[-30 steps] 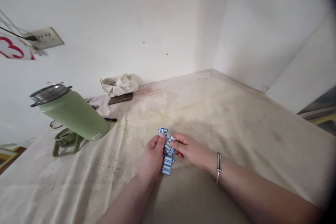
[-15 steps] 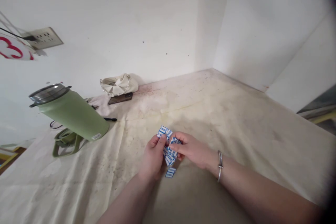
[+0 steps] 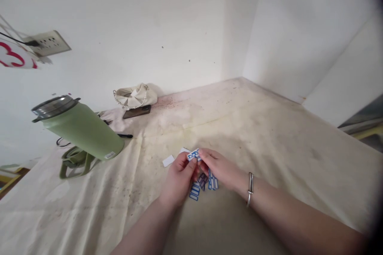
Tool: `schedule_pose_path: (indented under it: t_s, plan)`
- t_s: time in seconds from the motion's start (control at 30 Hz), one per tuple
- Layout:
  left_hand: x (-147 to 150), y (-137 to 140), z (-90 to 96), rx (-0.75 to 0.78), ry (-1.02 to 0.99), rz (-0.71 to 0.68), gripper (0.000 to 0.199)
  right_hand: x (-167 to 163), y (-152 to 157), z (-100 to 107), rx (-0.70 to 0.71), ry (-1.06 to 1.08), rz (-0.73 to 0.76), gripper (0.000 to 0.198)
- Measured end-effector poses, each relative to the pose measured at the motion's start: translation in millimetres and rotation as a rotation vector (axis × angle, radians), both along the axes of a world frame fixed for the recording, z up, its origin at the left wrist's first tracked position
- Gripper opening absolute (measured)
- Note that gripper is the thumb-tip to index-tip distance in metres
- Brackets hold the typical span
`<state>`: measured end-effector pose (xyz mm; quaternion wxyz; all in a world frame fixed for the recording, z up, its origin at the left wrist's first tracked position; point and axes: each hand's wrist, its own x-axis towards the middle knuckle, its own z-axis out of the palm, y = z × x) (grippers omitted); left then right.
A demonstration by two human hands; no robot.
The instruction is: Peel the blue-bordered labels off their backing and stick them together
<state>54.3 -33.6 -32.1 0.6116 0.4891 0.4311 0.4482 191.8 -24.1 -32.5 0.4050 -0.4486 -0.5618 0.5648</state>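
Between the thumbs and fingers of both hands is a small piece of label sheet (image 3: 194, 154), white with blue-outlined boxes. My left hand (image 3: 178, 178) pinches its lower left side, and my right hand (image 3: 218, 165) grips its right end. Beneath the fingers are more blue-bordered label pieces (image 3: 194, 192), one darker piece (image 3: 202, 181) and others (image 3: 213, 181) by the right hand; whether the fingers touch these I cannot tell. A plain white piece (image 3: 168, 161) lies on the cloth left of the hands, and another white edge shows behind the left fingers.
A green tumbler (image 3: 83, 129) stands at the left, with its green lid (image 3: 74, 163) beside it. Farther back are a black pen (image 3: 125, 136), a phone (image 3: 137, 112) and a cream pouch (image 3: 136, 95) against the wall. A wrinkled pale cloth (image 3: 98, 207) covers the table.
The bunch of label pieces held in both hands has come apart. Several now show below the fingers, a white piece lies at the left, and one piece is held up between the hands.
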Motion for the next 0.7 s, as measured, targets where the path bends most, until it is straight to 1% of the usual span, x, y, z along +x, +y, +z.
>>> schedule_pose_path:
  t_s: [0.07, 0.13, 0.3, 0.43, 0.57, 0.63, 0.7]
  plan:
    - [-0.9, 1.5, 0.6, -0.02, -0.035, 0.033, 0.025, -1.1, 0.2, -0.2, -0.031, 0.089, 0.025, 0.027]
    - [-2.1, 2.4, 1.3, -0.024, -0.027, 0.046, 0.028, -2.0, 0.1, 1.9, -0.064, 0.174, 0.026, 0.02]
    - [-4.6, 1.6, -0.5, -0.02, 0.03, -0.031, 0.04, -1.6, -0.2, 7.3, -0.096, 0.26, 0.024, 0.022]
    - [-6.7, -0.4, -1.1, 0.0, 0.095, -0.123, 0.044, -1.4, 2.4, 1.6, -0.104, 0.267, 0.018, 0.024]
    - [-8.0, -1.3, -1.0, 0.023, 0.151, -0.162, 0.051, -0.7, 3.2, -1.7, -0.048, 0.242, 0.029, 0.021]
    - [-7.2, -1.1, -1.9, 0.026, 0.131, -0.127, 0.047, 1.1, 2.8, 0.3, -0.003, 0.219, 0.094, 0.022]
    - [-5.4, -0.7, -3.3, 0.045, 0.118, -0.061, 0.039, 3.6, 2.6, 3.2, 0.1, 0.11, 0.109, 0.02]
